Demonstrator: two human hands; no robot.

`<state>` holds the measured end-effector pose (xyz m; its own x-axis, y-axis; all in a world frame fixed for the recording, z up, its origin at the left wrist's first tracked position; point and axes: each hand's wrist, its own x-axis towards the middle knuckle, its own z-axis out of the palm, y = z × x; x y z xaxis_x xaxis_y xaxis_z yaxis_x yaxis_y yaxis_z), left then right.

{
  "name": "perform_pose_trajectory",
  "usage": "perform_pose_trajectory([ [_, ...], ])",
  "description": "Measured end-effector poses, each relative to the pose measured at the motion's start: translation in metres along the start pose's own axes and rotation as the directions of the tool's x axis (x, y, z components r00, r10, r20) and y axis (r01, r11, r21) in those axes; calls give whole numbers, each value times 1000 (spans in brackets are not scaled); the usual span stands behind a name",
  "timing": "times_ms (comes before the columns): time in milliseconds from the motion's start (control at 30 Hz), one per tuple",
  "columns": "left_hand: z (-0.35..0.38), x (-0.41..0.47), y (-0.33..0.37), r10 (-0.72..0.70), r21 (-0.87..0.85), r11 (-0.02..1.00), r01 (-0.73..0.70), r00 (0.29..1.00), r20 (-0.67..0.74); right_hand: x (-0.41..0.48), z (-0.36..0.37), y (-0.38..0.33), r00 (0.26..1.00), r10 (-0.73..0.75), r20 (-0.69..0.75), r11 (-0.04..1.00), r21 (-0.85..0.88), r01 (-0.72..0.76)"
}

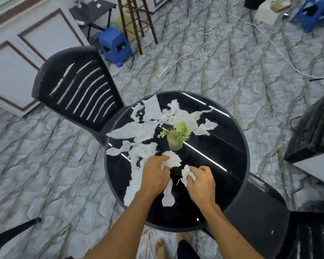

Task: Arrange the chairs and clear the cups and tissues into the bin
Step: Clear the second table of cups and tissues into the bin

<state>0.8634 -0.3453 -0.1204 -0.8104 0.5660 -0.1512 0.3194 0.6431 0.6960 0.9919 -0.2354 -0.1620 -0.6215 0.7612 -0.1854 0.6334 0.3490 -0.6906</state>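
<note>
Home room: marble floor; plastic stools

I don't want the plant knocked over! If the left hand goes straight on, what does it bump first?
Probably the small potted plant: the left hand, gripping a crumpled tissue, points at it. Depth is unclear.

Hands: left hand and right hand, both bare.
Forearms: bare down to the lower frame edge.
Feet: bare, toes showing.
Legwear: dark trouser leg, only partly in view.
</note>
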Motion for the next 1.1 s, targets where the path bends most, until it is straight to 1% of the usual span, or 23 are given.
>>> perform_pose_trajectory([
  [67, -28, -7, -19, -68, -89, 994, 60, 993, -92, -5, 16, -21, 994, -105, -5, 994, 12, 105],
  [133, -54, -16, -36, -104, -158, 984, 79, 982, -159, -12, 31, -42, 974, -225, 3, 974, 29, 225],
  [200, -74, -30, -52, -122, -144, 985, 95, 973, -195, -14, 44, -59, 935, -355, 11, 935, 17, 355],
  [233, -79, -37, -59, -135, -120, 986, 112, 970, -202, -14, 50, -67, 920, -388, 60, 922, 4, 388],
  [300, -83, -50, -73, -149, -72, 988, 138, 974, -172, -12, 61, -77, 895, -370, 250, 918, -47, 393],
  [333, -80, -55, -79, -161, -69, 986, 153, 978, -129, -10, 67, -77, 879, -317, 356, 921, -106, 375],
  [367, -77, -59, -83, -173, -76, 983, 167, 982, -80, -8, 71, -77, 865, -260, 429, 914, -181, 364],
  [400, -73, -63, -86, -183, -76, 981, 180, 982, -42, -8, 73, -77, 869, -216, 446, 914, -220, 340],
  [433, -70, -66, -87, -198, -66, 978, 196, 980, -12, -8, 73, -77, 885, -182, 428, 925, -232, 302],
  [500, -66, -68, -89, -233, -53, 971, 234, 972, 25, -7, 73, -79, 925, -185, 333, 940, -213, 265],
  [567, -65, -69, -92, -224, -82, 971, 225, 974, 15, -6, 68, -79, 962, -198, 188, 961, -156, 228],
  [633, -68, -66, -93, -184, -120, 976, 180, 983, -20, -8, 59, -81, 986, -160, 56, 980, -109, 165],
  [767, -85, -49, -82, -97, -226, 971, 73, 991, -97, -23, 43, -71, 997, -8, -83, 1000, 22, 10],
  [833, -91, -44, -75, -83, -211, 976, 59, 991, -105, -32, 38, -64, 989, 33, -147, 999, 25, -30],
  [900, -88, -45, -79, -72, -113, 991, 68, 997, -25, -43, 37, -58, 986, 35, -160, 999, -6, -37],
  [1000, -71, -60, -97, -48, 104, 994, 34, 990, 133, -59, 42, -50, 993, 15, -115, 998, -61, -22],
  [1100, -56, -77, -112, -16, 176, 984, -19, 980, 197, -72, 49, -42, 999, 4, -37, 990, -144, -10],
])
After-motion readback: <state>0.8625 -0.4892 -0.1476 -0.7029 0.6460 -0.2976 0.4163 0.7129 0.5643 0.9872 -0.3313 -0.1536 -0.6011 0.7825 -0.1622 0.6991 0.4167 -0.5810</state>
